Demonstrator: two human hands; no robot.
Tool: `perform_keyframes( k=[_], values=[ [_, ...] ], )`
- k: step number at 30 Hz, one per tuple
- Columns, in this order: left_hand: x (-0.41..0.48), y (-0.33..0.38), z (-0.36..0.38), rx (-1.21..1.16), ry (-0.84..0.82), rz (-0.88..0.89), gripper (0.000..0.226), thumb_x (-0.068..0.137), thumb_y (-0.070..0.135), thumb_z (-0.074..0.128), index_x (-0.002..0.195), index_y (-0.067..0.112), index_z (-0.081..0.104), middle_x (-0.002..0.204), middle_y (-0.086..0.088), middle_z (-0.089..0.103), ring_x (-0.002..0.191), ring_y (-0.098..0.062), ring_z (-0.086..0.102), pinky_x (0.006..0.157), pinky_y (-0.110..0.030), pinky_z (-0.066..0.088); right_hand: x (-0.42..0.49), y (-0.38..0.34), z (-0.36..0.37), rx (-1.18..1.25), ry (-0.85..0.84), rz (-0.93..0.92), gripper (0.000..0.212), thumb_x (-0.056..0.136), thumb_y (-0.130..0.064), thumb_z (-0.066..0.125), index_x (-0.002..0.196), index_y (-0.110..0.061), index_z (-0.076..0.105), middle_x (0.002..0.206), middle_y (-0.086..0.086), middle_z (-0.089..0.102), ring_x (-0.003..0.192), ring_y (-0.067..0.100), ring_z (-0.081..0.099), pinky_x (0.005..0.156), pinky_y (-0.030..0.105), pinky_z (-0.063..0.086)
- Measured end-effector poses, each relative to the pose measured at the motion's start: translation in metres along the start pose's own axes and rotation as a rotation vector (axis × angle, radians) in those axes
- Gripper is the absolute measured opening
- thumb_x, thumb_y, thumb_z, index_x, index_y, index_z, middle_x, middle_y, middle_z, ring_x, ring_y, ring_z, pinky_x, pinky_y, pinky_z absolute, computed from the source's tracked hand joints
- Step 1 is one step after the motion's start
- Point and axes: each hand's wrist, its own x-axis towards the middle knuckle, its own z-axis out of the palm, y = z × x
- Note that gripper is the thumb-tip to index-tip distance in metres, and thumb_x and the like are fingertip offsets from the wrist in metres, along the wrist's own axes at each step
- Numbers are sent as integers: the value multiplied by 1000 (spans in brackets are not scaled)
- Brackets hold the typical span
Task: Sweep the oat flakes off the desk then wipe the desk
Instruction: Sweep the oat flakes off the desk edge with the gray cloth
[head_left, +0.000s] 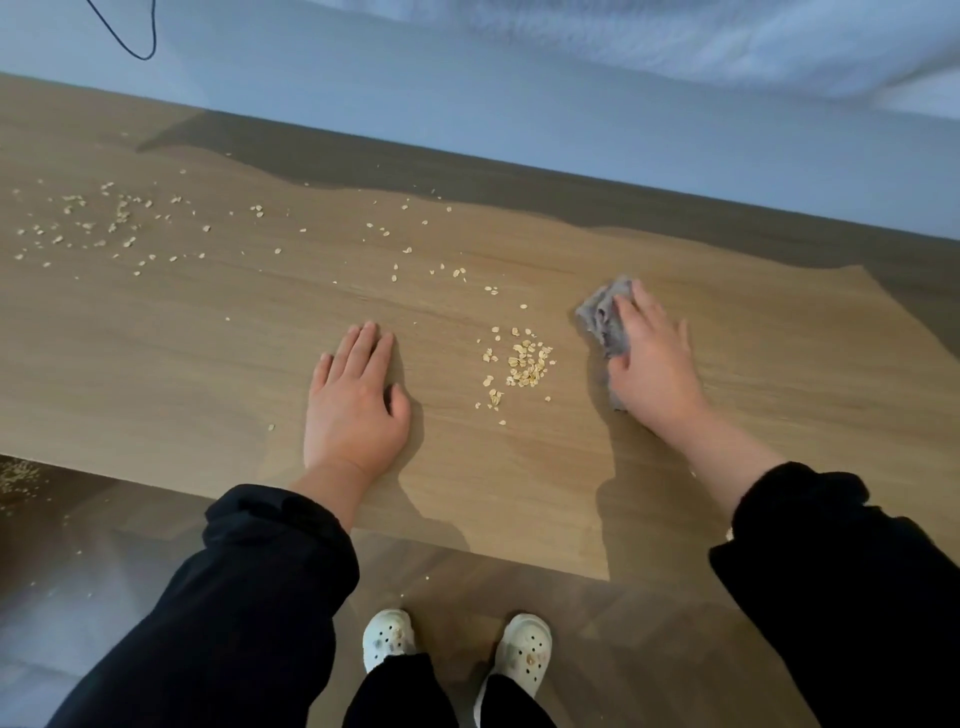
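Observation:
Oat flakes lie scattered over the wooden desk (208, 364). A small gathered pile of oat flakes (524, 361) sits between my hands, and a wide loose scatter of oat flakes (104, 223) covers the far left. My right hand (652, 358) presses flat on a grey cloth (602, 317) just right of the pile, fingers straight. My left hand (356, 400) rests flat on the desk to the left of the pile, fingers straight and holding nothing.
The desk's front edge (441, 545) runs across below my wrists; beneath it are the wooden floor and my white shoes (524, 654). Spilled flakes lie on the floor at the left (21, 478). A pale wall and a hanging dark cable (145, 41) are behind the desk.

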Motion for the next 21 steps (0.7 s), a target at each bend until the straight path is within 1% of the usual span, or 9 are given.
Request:
perform_keyframes(
  k=[2,3,6,10,13,15,17,19,21],
  values=[
    [0,0,-1,-5,-14,1,60,92,27,37,150,16,30,160,-1,19,148,-15,10,121,-39,8,-7,22,-6,14,103,210,68,90,-11,49,153,-10,22,163,6,7,150,21,7,121,46,0],
    [0,0,-1,-7,-17,0,59,93,25,39,150,16,30,160,-1,18,148,-15,9,121,-40,7,-11,25,-4,21,140,283,67,91,-11,49,152,-7,24,163,8,9,149,24,9,122,47,3],
    [0,0,-1,3,-15,5,59,93,26,37,151,16,28,160,-2,16,149,-16,7,121,-39,6,-19,-1,11,31,197,399,68,90,-13,49,152,-3,23,162,13,8,149,30,10,121,47,7],
    [1,0,-2,-4,-27,23,59,95,26,37,152,17,24,161,-1,13,149,-16,4,121,-39,2,-14,-70,40,34,196,345,73,91,-17,49,154,-7,15,163,12,2,150,28,4,122,43,0],
    [-1,-4,-6,-100,-50,32,57,95,22,41,150,18,29,161,1,14,149,-14,2,121,-36,0,-11,-106,45,68,140,317,74,95,-18,48,155,-10,7,163,9,-5,150,25,-4,120,39,-7],
    [1,-10,-11,-221,-83,56,56,93,15,47,148,18,36,160,1,16,149,-14,4,121,-38,0,-12,-105,42,80,110,259,73,96,-16,47,155,-10,4,163,9,-8,150,24,-6,120,38,-8],
    [4,-19,-21,-329,-100,107,59,88,5,52,145,15,40,159,-3,19,148,-18,7,121,-44,7,-20,-89,34,61,83,234,72,95,-11,45,155,-9,5,163,9,-8,150,25,-4,122,39,-3],
    [12,-37,-33,-336,-52,159,61,84,0,53,143,11,43,158,-8,22,148,-22,10,120,-47,13,-32,-68,30,46,94,282,71,94,-8,45,155,-8,9,163,9,-4,150,27,0,122,42,1],
    [22,-62,-45,-252,-13,215,58,85,2,50,143,11,43,158,-8,24,148,-23,11,120,-47,13,-45,-55,27,74,159,380,70,93,-8,48,154,-6,14,163,10,0,150,26,4,122,45,4]
  ],
)
